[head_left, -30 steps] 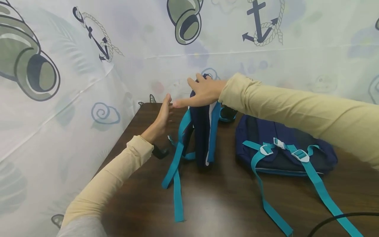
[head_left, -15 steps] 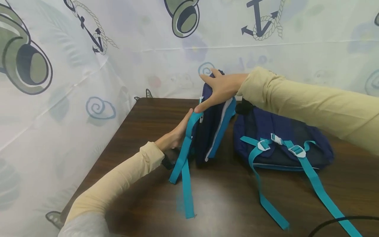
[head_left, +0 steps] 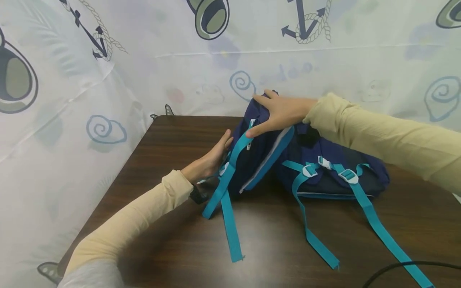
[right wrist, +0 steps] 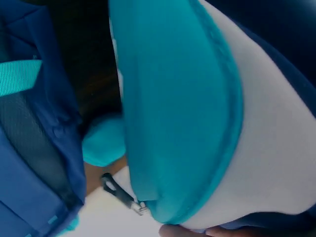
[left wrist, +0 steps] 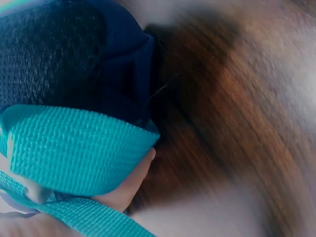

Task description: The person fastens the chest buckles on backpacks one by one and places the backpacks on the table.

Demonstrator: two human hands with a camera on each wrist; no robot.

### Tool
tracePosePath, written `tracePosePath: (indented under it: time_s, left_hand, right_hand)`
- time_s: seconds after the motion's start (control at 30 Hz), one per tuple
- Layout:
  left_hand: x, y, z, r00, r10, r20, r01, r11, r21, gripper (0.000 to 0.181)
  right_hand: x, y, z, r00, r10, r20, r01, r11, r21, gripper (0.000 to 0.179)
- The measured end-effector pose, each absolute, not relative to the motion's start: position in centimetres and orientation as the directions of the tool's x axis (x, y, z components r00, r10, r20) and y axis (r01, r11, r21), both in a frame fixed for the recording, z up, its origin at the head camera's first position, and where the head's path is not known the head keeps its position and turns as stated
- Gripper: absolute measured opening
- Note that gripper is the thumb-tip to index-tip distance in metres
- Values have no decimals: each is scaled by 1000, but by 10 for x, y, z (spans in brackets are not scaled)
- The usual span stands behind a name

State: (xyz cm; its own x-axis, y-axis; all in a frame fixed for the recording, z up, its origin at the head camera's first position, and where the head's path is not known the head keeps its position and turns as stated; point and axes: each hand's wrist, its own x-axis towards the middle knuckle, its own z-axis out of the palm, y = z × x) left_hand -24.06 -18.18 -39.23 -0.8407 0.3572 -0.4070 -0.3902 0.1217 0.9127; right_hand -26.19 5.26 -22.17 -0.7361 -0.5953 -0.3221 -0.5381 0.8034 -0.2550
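A navy backpack point(head_left: 266, 150) with turquoise trim and dangling turquoise straps stands on the table, leaning right against a second navy backpack point(head_left: 374, 176). Over its top edge my right hand point(head_left: 282, 114) grips, thumb on the near side and fingers spread beyond. Against its strapped back panel rests my left hand point(head_left: 209, 160), thumb up, the other fingers partly hidden behind the strap. In the left wrist view a wide turquoise strap point(left wrist: 74, 148) crosses in front of a finger. The right wrist view shows a turquoise panel point(right wrist: 182, 108), with fingertips at the bottom edge.
The second backpack lies with white buckles point(head_left: 348, 176) and two long straps trailing toward the front of the brown table point(head_left: 281, 244). A black cable point(head_left: 414, 264) crosses the front right corner. Patterned cloth point(head_left: 201, 80) hangs behind and on the left.
The first backpack has gone from upright to leaning right, toward the second one. My left hand has come in against its back panel; my right hand has moved right with its top.
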Motion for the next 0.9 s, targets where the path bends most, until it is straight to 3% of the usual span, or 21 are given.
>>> tracePosePath:
  time_s: [0.3, 0.43, 0.63, 0.77, 0.9]
  left_hand:
    - [-246, -226, -385, -894, 269, -358, -239, 390, 889, 90]
    - [-246, -250, -380, -907, 192, -374, -201, 582, 788, 94]
    - [-242, -268, -382, -916, 155, -371, -97, 809, 579, 89]
    - [-239, -270, -382, -927, 90, -364, -102, 873, 476, 93]
    - [-231, -279, -375, -933, 107, -343, -57, 900, 433, 87]
  right_hand:
    - [-271, 46, -280, -748, -610, -262, -486, 771, -411, 120]
    - [-262, 37, -325, -753, -592, -287, -364, 738, -569, 112]
    - [-243, 16, -388, -724, -617, -307, -308, 689, -656, 108]
    - [-239, 9, -398, -758, -596, -266, -307, 685, -661, 103]
    - [-243, 5, -393, -800, -576, -169, -424, 741, -520, 90]
